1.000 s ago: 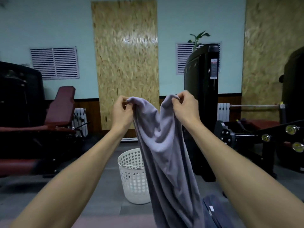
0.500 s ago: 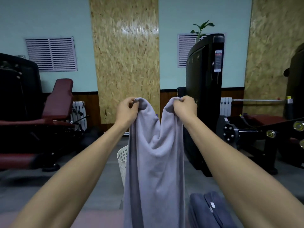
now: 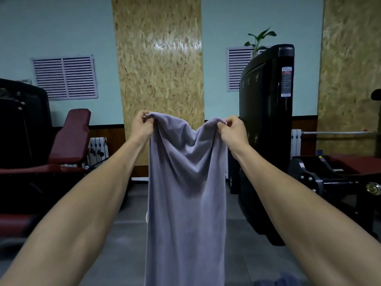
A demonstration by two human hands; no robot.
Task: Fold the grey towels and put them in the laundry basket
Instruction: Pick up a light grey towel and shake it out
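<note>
You are holding grey towel [image 3: 186,182] up at arm's length, both arms stretched forward. Left hand [image 3: 142,126] is pinching its top left corner; right hand [image 3: 233,131] is pinching top right corner, each grip clenched on cloth. Top edge is sagging between hands; towel is hanging straight down past bottom of view. Sliver of white laundry basket [image 3: 147,216] is peeking out at towel's left edge (rest hidden behind cloth). Black gym machine [image 3: 266,120] is standing to right, dark red bench [image 3: 70,137] to left.
</note>
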